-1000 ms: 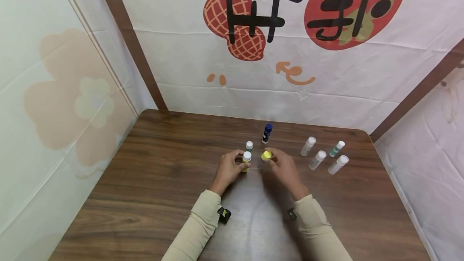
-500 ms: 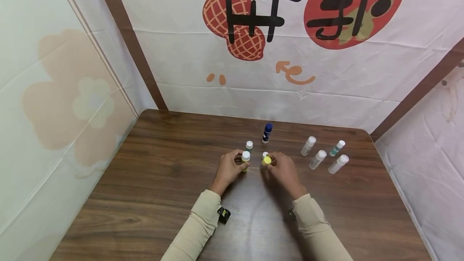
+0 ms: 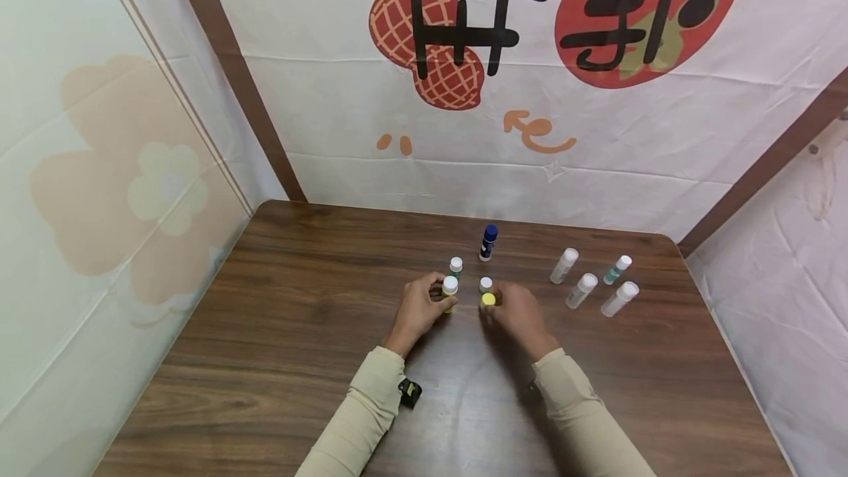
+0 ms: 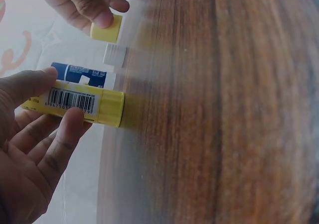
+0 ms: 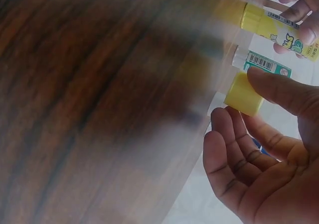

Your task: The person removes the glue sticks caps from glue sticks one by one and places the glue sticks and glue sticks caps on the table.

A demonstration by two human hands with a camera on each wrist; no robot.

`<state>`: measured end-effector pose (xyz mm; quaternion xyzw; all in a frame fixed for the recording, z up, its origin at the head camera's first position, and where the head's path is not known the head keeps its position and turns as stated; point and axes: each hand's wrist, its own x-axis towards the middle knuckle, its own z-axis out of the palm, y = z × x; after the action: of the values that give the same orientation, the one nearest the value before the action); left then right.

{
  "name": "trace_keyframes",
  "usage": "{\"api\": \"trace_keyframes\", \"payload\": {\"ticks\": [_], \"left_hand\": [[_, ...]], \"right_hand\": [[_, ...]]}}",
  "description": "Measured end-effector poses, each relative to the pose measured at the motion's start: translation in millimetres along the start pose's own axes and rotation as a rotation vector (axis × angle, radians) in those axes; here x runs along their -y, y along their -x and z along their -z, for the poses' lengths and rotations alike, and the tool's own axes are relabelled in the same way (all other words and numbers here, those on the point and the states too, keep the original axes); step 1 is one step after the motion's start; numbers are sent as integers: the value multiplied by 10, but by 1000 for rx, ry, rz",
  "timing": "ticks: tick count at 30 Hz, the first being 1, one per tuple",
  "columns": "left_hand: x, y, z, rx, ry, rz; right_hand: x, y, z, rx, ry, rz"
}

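Note:
My left hand (image 3: 419,308) grips an upright yellow glue stick (image 4: 112,107) between thumb and fingers; its white top shows from above. To its right, my right hand (image 3: 522,315) pinches a yellow cap (image 5: 244,94). In the head view a small white cap-like piece (image 3: 486,284) stands just behind that yellow cap. Whether the yellow cap touches the table I cannot tell. A green glue stick with a white top (image 3: 456,265) stands just behind the held glue stick. Farther back is a dark blue glue stick (image 3: 489,243), upright.
On the right of the wooden table (image 3: 318,315) stand several more sticks: a white one (image 3: 564,266), another white tube (image 3: 581,291), a third white tube (image 3: 620,299) and a green one with a white cap (image 3: 617,270). A printed cloth (image 3: 331,109) hangs behind the table.
My right hand has brought the yellow cap slightly toward me, uncovering the small white piece behind it. The left hand with the glue stick has stayed almost in place.

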<state>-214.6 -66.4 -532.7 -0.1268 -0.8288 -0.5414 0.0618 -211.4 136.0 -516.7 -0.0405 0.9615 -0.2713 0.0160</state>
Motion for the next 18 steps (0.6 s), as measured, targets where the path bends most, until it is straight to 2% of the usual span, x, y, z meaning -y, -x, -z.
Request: {"api": "trace_keyframes", "payload": {"ticks": [10, 18], "left_hand": [[10, -8, -6, 2, -26, -1], [4, -16, 0, 6, -19, 20]], "right_hand": [[-18, -11, -46, 37, 0, -22], [-25, -23, -63, 20, 23, -19]]}}
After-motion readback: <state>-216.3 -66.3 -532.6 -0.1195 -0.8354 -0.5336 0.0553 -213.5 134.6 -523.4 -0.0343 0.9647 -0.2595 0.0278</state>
